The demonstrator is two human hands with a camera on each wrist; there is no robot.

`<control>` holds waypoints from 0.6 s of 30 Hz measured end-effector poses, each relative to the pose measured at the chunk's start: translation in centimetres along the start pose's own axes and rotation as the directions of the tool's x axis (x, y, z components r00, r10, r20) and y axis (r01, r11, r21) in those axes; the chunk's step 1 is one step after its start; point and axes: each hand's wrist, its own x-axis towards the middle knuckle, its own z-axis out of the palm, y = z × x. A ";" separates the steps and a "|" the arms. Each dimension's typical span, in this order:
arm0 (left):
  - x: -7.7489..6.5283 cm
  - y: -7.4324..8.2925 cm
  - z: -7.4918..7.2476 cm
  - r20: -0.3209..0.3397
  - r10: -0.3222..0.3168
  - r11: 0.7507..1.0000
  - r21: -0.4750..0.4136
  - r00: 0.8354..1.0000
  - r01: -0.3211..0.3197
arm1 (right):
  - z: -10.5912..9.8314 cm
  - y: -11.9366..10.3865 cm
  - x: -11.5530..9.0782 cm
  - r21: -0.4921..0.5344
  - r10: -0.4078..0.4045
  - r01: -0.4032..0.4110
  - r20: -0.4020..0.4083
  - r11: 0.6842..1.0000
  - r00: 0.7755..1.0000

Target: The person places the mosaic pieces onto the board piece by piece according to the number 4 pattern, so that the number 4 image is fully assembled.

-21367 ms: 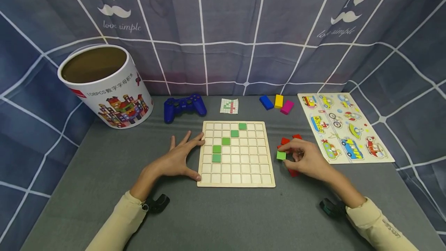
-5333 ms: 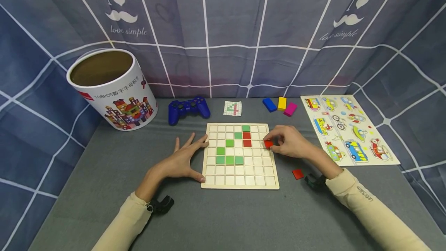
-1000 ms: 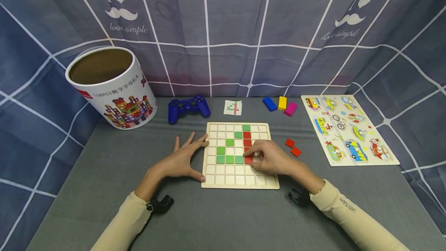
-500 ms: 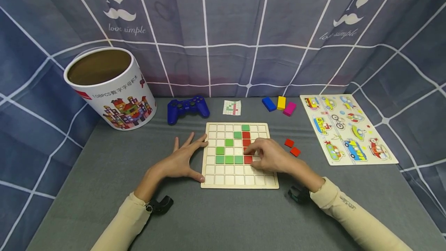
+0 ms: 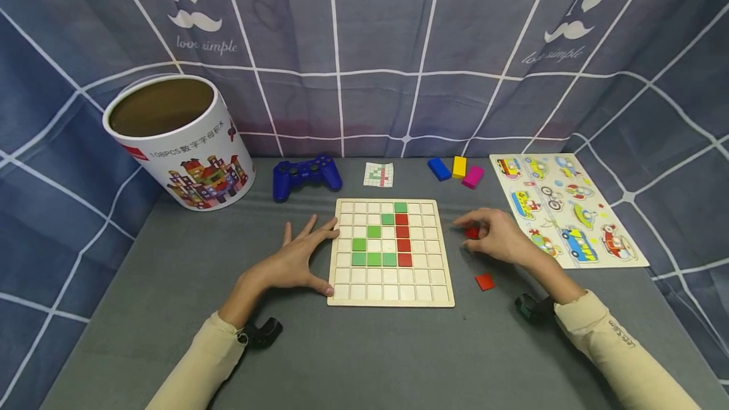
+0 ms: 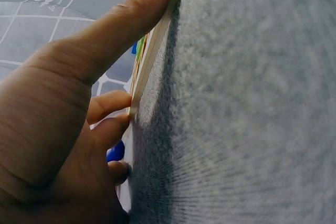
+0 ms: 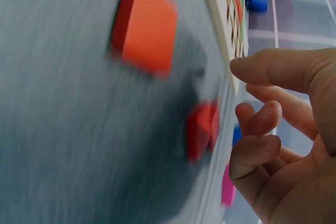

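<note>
A pale wooden grid board (image 5: 421, 296) lies mid-table, with several green tiles (image 5: 373, 231) forming a stepped line and a row. Several red tiles (image 5: 403, 245) stand in a column beside them. My left hand (image 5: 290, 264) rests against the board's left edge, fingers spread; in the left wrist view its thumb (image 6: 121, 30) touches the board's side. My right hand (image 5: 501, 236) hovers right of the board, thumb and forefinger apart, over a loose red tile (image 5: 471, 233). The right wrist view shows nothing between its fingers, with red tiles (image 7: 199, 129) below. Another red tile (image 5: 485, 281) lies nearer.
Behind the board are a small pattern card (image 5: 378, 174), a blue game controller (image 5: 307, 176), and blue, yellow and pink blocks (image 5: 459, 167). A white bucket (image 5: 188, 150) stands back left. A vehicle picture board (image 5: 564, 207) lies at right.
Over the earlier frames, green tiles and a column of red ones were added to the board. Since half a second ago, my right hand has moved off the board rightward. The left hand stays put.
</note>
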 end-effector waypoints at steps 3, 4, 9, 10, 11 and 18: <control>-0.1 -0.1 -0.1 -0.001 -0.003 1.000 -0.001 1.000 0.003 | -0.7 1.3 -0.1 -0.007 0.059 -0.059 -0.020 0.998 0.998; -0.2 -0.1 -0.1 -0.001 -0.005 1.000 -0.001 1.000 0.005 | -0.8 1.6 -0.2 -0.013 0.074 -0.074 -0.021 0.997 0.997; -0.3 -0.1 -0.1 -0.003 -0.009 1.000 -0.006 1.000 0.008 | -0.7 2.2 -0.1 -0.043 0.086 -0.087 -0.026 0.995 0.996; -0.3 -0.1 -0.1 -0.003 -0.007 1.000 -0.008 1.000 0.007 | -0.7 2.2 0.0 -0.052 0.079 -0.081 -0.031 0.995 0.996; -0.3 -0.1 -0.1 -0.001 -0.007 1.000 -0.009 1.000 0.007 | -0.6 2.1 0.1 -0.064 0.072 -0.074 -0.035 0.995 0.997; -0.1 0.1 -0.1 0.008 0.000 1.000 -0.005 1.000 0.000 | -0.5 1.8 0.2 -0.094 0.056 -0.059 -0.035 0.994 0.998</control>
